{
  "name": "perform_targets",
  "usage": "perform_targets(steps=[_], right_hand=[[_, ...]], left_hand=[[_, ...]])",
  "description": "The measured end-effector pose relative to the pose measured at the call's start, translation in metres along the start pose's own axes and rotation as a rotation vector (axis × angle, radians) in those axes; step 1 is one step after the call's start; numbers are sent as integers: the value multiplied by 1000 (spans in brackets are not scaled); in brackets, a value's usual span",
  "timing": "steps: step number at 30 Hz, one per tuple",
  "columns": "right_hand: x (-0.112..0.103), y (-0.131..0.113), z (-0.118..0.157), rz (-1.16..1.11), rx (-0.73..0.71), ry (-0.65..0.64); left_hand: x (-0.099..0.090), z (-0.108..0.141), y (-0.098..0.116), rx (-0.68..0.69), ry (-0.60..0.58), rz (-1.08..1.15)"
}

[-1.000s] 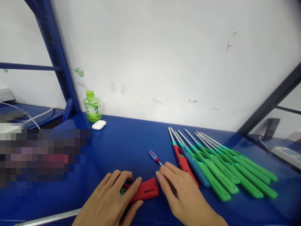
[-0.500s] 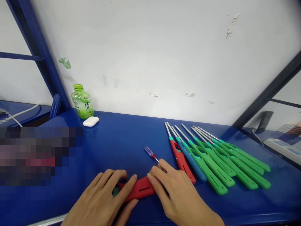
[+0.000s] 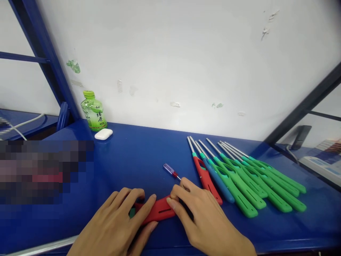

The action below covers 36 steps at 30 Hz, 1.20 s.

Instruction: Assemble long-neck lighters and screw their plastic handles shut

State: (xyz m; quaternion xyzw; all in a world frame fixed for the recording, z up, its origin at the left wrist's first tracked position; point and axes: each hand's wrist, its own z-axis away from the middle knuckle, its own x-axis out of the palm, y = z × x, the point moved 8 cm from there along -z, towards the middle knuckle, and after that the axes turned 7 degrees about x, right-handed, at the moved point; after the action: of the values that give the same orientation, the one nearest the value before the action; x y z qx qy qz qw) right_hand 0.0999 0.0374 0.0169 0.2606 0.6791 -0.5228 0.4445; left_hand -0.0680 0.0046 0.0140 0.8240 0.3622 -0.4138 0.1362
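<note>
A red long-barrelled gas lighter lies crosswise low in the view, a slot in its handle facing up. My left hand is closed around its trigger end, where a bit of green shows between the fingers. A metal tube sticks out to the left from behind that hand. My right hand pinches the handle's right end between thumb and fingers. Just beyond its fingertips is a small screwdriver with a clear purple handle; the hand hides its tip.
To the right, several green lighters, a blue lighter and another red lighter lie fanned out on the blue table. A green tea bottle and a white earphone case stand at the back left, near the wall.
The view has shifted slightly. Both hands keep their hold on the red lighter, with hardly any movement, and more of the metal tube shows at the lower left.
</note>
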Motion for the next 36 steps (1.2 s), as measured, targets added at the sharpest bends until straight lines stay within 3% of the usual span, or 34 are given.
perform_targets(steps=[20,23,28,31,36], right_hand=[[-4,12,-1,-263,94,-19],[-14,11,2,-259,66,65],[-46,12,1,-116,34,294],[-50,11,-9,79,-40,244],[-33,9,-32,401,-283,100]], left_hand=[[1,0,0,-17,-45,48],[0,-2,1,-14,-39,41],[-7,-8,3,12,-52,11],[-7,-10,4,11,-124,6],[-5,-9,5,-39,-190,8]])
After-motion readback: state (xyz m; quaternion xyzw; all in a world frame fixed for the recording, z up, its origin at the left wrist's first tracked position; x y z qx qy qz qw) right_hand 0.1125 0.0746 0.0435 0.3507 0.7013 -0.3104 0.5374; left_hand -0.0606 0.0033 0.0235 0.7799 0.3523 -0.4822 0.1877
